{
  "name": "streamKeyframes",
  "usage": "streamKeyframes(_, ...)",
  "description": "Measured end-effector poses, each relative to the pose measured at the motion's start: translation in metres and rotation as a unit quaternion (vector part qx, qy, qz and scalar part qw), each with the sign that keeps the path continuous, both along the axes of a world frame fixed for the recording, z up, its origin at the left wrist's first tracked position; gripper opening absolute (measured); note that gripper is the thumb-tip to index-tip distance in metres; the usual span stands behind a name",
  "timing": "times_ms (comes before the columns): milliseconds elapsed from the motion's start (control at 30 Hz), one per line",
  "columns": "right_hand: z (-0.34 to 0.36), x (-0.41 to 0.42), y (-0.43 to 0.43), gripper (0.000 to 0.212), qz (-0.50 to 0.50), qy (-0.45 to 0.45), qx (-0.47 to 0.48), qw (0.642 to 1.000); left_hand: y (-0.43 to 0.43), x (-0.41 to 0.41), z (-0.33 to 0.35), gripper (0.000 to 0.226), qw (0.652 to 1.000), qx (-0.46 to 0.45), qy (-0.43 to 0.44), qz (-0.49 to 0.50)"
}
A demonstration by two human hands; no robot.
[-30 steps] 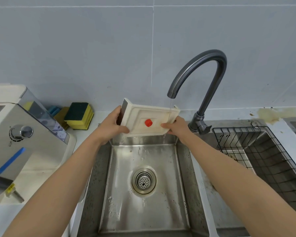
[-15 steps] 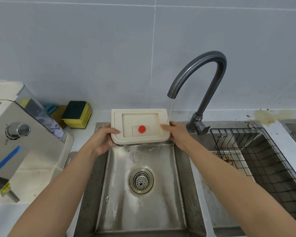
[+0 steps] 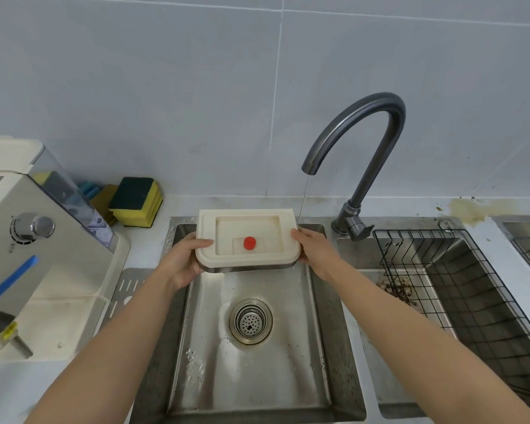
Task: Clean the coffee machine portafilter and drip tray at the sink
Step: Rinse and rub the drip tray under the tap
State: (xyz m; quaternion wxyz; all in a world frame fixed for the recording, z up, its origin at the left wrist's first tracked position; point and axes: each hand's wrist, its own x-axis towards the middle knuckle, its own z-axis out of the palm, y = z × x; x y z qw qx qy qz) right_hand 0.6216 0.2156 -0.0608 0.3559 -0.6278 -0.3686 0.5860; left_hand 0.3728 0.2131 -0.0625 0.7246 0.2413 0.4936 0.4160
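The cream drip tray [image 3: 208,240] with a red float knob [image 3: 249,242] in its middle is held level over the back of the steel sink [image 3: 251,356]. My left hand [image 3: 182,261] grips its left edge with the thumb on top. On the opposite edge, my right hand [image 3: 314,250] holds the tray the same way. A thin stream of water falls from the grey faucet [image 3: 364,142] just past the tray's right rear corner. The coffee machine [image 3: 22,240] stands on the counter at the left. No portafilter is in sight.
Stacked yellow-green sponges [image 3: 136,201] lie by the wall left of the sink. A black wire basket [image 3: 459,270] sits in the right basin with coffee grounds [image 3: 398,290] beneath it. A slotted metal grate [image 3: 126,289] rests left of the sink. The drain strainer [image 3: 251,320] is uncovered.
The tray has gone from tilted under the stream to level, and shifted left and slightly down. The water now falls beside its right rear corner. Both hands kept their hold.
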Motion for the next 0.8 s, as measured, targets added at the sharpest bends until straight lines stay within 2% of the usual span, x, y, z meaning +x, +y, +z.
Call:
streamKeyframes(200,0.001,0.006,-0.01,0.036,0.0,-0.027,-0.017,0.999,-0.007,0.007,-0.007,0.029,1.0,-0.008,0.02,-0.002)
streamKeyframes(300,0.001,0.015,-0.014,0.055,-0.026,-0.049,-0.043,0.998,-0.012,0.011,-0.012,0.023,1.0,-0.012,0.012,0.009)
streamKeyframes(433,0.0,0.038,-0.015,0.073,-0.102,-0.096,-0.037,0.989,-0.018,0.015,-0.017,0.027,1.0,-0.004,0.0,0.014)
streamKeyframes(567,0.001,0.058,-0.018,0.079,-0.153,-0.075,-0.021,0.985,-0.022,0.019,-0.017,0.028,1.0,0.001,-0.019,0.017)
streamKeyframes(667,0.001,0.066,-0.015,0.086,-0.172,-0.011,-0.004,0.985,-0.022,0.023,-0.012,0.029,1.0,0.009,-0.024,0.015)
streamKeyframes(733,0.003,0.07,-0.01,0.08,-0.177,0.028,0.004,0.984,-0.022,0.025,-0.008,0.029,0.999,0.015,-0.028,0.011)
streamKeyframes(800,0.006,0.071,-0.007,0.06,-0.176,0.043,0.012,0.983,-0.022,0.027,-0.004,0.031,0.999,0.021,-0.029,0.006)
